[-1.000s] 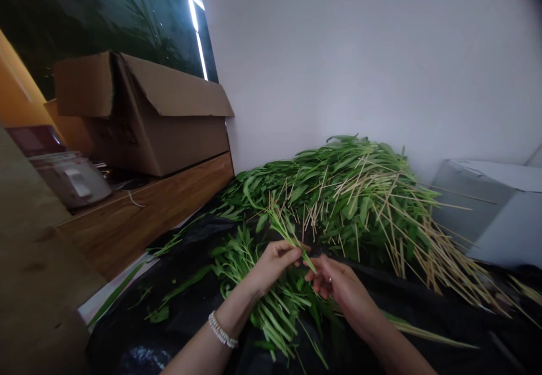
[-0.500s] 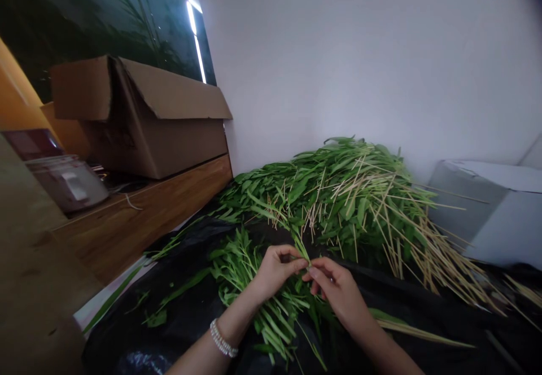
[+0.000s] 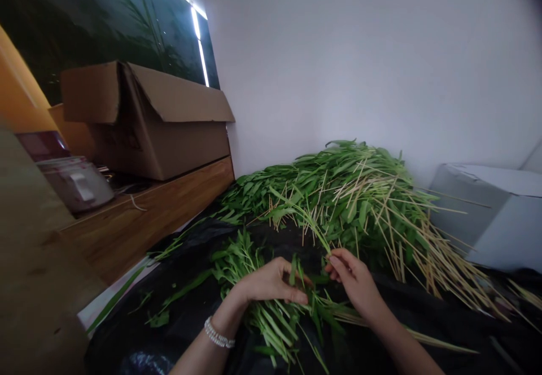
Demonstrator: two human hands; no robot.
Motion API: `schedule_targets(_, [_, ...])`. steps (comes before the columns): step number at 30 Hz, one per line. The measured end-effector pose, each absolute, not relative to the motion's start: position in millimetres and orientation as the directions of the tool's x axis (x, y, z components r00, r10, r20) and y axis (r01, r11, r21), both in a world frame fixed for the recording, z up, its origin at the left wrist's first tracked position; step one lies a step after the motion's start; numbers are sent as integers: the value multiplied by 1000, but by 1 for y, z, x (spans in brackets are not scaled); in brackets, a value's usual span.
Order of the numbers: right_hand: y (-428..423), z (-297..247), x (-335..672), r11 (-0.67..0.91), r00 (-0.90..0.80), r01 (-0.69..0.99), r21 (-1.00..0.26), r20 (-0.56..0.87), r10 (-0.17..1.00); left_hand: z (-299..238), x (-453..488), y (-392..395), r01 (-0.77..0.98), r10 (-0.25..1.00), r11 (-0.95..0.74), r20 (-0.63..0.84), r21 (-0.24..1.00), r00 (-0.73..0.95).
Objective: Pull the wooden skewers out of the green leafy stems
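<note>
My right hand [image 3: 354, 280] pinches a long green stem with leaves [image 3: 302, 219], which rises up and to the left toward the big heap of leafy greens [image 3: 347, 194]. My left hand [image 3: 271, 282], with a pearl bracelet on its wrist, is closed on a small plucked sprig [image 3: 293, 270] just above a smaller pile of picked green shoots [image 3: 254, 284]. Both hands hover over a black plastic sheet [image 3: 178, 318]. The heap holds many pale stalk ends [image 3: 423, 239] pointing right.
A wooden bench [image 3: 139, 217] runs along the left, carrying an open cardboard box [image 3: 156, 126] and a clear lidded container [image 3: 74, 180]. A grey box [image 3: 486, 211] stands at the right against the white wall. Loose leaves lie on the black plastic sheet at the left.
The hands have parted. My right hand moved right and up with the long stem; my left hand dropped toward the small pile with a plucked piece.
</note>
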State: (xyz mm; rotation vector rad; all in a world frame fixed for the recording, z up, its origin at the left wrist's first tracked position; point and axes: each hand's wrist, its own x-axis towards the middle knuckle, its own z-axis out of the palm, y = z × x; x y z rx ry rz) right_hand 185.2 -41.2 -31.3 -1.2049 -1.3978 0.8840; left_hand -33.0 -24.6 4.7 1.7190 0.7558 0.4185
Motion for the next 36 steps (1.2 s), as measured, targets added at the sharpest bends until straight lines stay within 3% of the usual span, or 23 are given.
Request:
schedule_targets(5, [-41,-32,184,222,42,188,-957,233,972,6,-35,-16,370,833,-384,144,846,535])
schedule_targets(8, [-41,-36,183,213,43,198,-957,225,973,6,-36,-15,494,839,-541,397,681,372])
schedule_targets(11, [-40,-41,185,220,42,232,-948,236,971,5,-37,-17,589,760,-619,585,519,283])
schedule_targets(18, [-44,-38,188,257,39,445,-858,306,951,2,-41,-19,668,459,-679,887,305,62])
schedule_targets(22, [-47,-35,187,332,-25,575,-748,389,921,2,-42,-15,762,397,-620,913,187,99])
schedule_targets(29, [-45,-43,188,432,-101,679,-593,508,856,4,-42,-11,826,518,-547,830,135,206])
schedule_targets(33, [-45,-43,189,449,-97,671,-590,531,842,5,-43,-10,821,559,-553,794,141,239])
schedule_targets(36, [-46,-40,189,420,-57,609,-673,491,869,4,-42,-10,819,576,-553,781,153,243])
